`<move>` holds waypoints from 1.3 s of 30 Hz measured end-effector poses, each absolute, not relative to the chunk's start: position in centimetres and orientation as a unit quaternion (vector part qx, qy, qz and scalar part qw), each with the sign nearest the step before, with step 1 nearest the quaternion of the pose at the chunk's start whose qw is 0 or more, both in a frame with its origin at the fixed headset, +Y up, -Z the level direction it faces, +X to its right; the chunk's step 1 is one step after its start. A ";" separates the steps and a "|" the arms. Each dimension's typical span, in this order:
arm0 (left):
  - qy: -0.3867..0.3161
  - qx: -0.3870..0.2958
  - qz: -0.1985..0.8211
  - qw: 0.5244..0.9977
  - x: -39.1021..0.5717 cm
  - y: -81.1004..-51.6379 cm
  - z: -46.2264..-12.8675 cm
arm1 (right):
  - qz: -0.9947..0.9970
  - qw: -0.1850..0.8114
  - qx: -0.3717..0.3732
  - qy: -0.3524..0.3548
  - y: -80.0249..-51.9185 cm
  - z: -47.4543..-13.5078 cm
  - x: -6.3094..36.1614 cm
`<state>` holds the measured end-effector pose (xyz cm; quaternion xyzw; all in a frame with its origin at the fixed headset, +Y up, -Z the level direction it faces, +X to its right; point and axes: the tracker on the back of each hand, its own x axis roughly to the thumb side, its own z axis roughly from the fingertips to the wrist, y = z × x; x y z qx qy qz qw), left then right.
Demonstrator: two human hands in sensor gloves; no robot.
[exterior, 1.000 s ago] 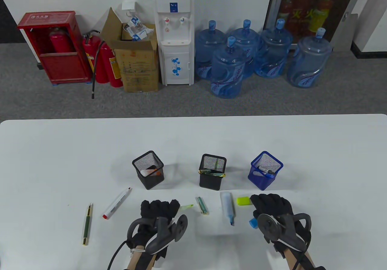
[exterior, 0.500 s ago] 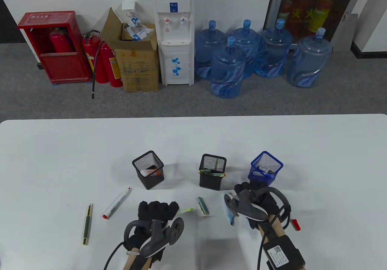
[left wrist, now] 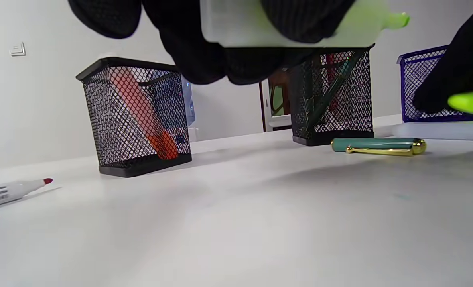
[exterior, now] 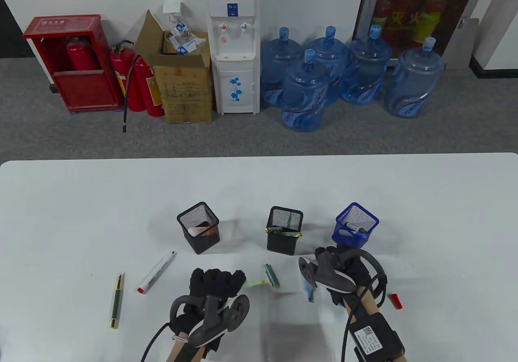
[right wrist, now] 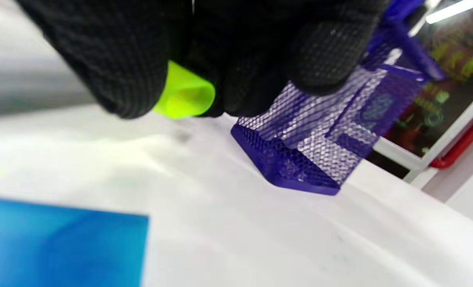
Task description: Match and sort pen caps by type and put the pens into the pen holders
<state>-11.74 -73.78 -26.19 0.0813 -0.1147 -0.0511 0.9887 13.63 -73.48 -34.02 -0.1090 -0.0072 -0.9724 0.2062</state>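
My left hand [exterior: 218, 277] grips an uncapped yellow-green highlighter [left wrist: 284, 24], its tip [exterior: 255, 283] pointing right. My right hand [exterior: 328, 256] is turned on its side near the blue holder [exterior: 355, 227] and pinches the yellow-green cap [right wrist: 184, 93]. That cap [left wrist: 470, 101] hangs a short way right of the highlighter's tip. An uncapped blue highlighter [exterior: 306, 287] lies partly under the right tracker. A green pen cap [exterior: 272, 275] lies between the hands.
Two black mesh holders [exterior: 198, 232] [exterior: 284, 235] and the blue one each hold pens. A white marker with a red tip [exterior: 156, 273] and a green pen [exterior: 116, 300] lie at the left. A red cap [exterior: 394, 300] lies right of my right wrist.
My right hand picked the yellow-green cap off the table and rolled onto its side, uncovering the red cap and hiding the blue cap. My left hand shifted slightly right with the highlighter.
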 end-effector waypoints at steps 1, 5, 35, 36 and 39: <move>-0.116 0.080 -0.052 0.989 -11.7 -73.9 -26.2 | -0.978 0.180 -0.099 -0.025 -72.8 -33.7 14.1; -0.131 0.093 -0.024 0.987 -11.2 -73.6 -25.9 | -0.992 0.090 -0.086 -0.009 -71.0 -32.4 15.7; -0.156 0.101 0.030 0.982 -8.3 -74.0 -25.6 | -0.918 -0.376 -0.106 0.072 -73.2 -28.1 13.5; -0.157 0.102 0.032 0.982 -8.3 -73.9 -25.6 | -0.917 -0.378 -0.109 0.064 -73.4 -28.1 13.4; -0.154 0.100 0.046 0.982 -8.3 -73.8 -25.5 | -0.917 -0.375 -0.128 0.043 -73.8 -28.0 13.2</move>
